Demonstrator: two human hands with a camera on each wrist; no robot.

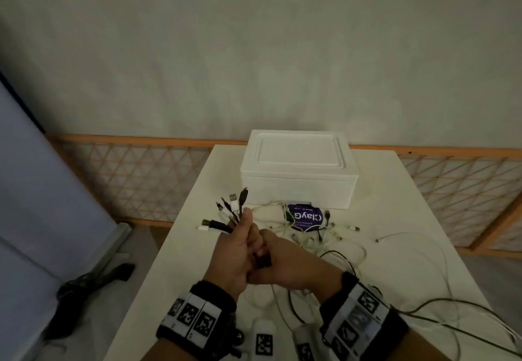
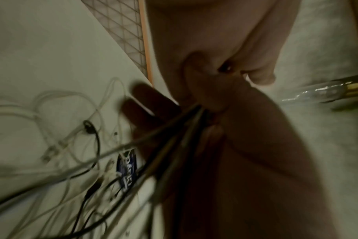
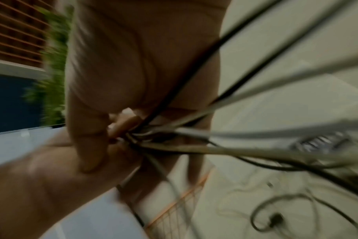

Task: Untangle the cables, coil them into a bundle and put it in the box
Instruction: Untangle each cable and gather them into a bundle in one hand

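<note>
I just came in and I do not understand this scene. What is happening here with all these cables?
A person is sorting a tangle of cables on a white table. The left hand grips a gathered bunch of them, plugs fanning out above the fist. The right hand holds the same bunch just below, against the left hand. Most of the cable length lies loose across the table, not coiled yet. The white box stands behind with its lid closed, and a purple round label lies before it.
</note>
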